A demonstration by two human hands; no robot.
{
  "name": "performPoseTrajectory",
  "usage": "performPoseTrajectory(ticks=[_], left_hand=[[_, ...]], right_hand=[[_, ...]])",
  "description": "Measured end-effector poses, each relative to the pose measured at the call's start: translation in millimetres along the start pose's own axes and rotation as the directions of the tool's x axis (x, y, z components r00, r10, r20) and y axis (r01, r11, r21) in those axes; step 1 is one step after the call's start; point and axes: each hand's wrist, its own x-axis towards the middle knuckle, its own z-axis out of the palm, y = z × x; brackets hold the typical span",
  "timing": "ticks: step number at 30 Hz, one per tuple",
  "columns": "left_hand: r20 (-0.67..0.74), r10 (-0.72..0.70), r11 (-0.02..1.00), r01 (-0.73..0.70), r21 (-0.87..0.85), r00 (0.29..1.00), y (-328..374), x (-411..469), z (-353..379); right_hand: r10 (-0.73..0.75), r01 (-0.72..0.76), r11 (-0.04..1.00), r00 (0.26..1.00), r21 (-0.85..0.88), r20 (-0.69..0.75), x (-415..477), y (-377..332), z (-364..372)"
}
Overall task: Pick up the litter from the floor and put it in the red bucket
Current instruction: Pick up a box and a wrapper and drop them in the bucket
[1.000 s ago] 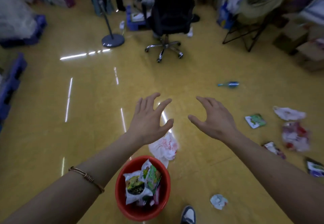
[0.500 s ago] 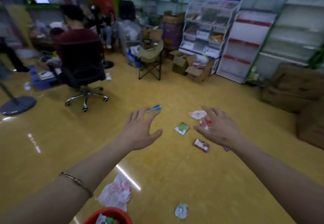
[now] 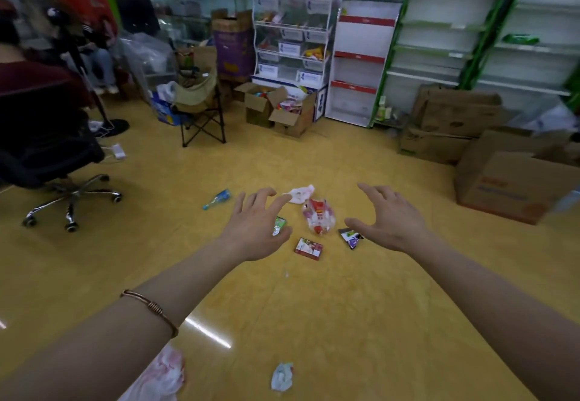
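Both my hands are stretched out over the yellow floor with fingers spread and nothing in them: my left hand [image 3: 255, 228] and my right hand [image 3: 390, 218]. Between and beyond them lies litter: a red-and-clear plastic bag [image 3: 318, 216], a white crumpled wrapper [image 3: 299, 193], a small red packet [image 3: 308, 248], a dark purple packet [image 3: 351, 237], a green packet [image 3: 278, 225] partly hidden by my left hand, and a blue bottle [image 3: 217, 199]. Near my feet lie a white-and-red plastic bag [image 3: 160, 375] and a crumpled wad [image 3: 282, 376]. The red bucket is out of view.
A black office chair [image 3: 50, 156] stands at the left with a person behind it. A folding chair [image 3: 201, 108], open cardboard boxes [image 3: 276, 108], a display rack [image 3: 293, 33] and shelves [image 3: 470, 39] line the back. Large cardboard boxes [image 3: 508, 181] sit at the right.
My view has lifted and turned right, away from the red bucket, which has left the frame. The litter cluster now lies between my open hands.
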Motion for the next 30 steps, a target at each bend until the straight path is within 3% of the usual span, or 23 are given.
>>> performPoseTrajectory(ticks=[14, 22, 30], left_hand=[[0.054, -0.016, 0.995, 0.021, -0.097, 0.998, 118, 169, 48], [0.057, 0.027, 0.993, -0.021, -0.112, 0.998, 126, 257, 70], [0.038, -0.015, 0.988, 0.021, -0.15, 0.999, 101, 393, 83]], right_hand=[[0.015, -0.012, 0.997, 0.999, -0.071, 0.045, 101, 171, -30], [0.013, -0.01, 0.999, 0.997, -0.047, 0.08, 166, 210, -10], [-0.016, 0.026, 0.997, 0.991, -0.076, 0.132, 297, 237, -3]])
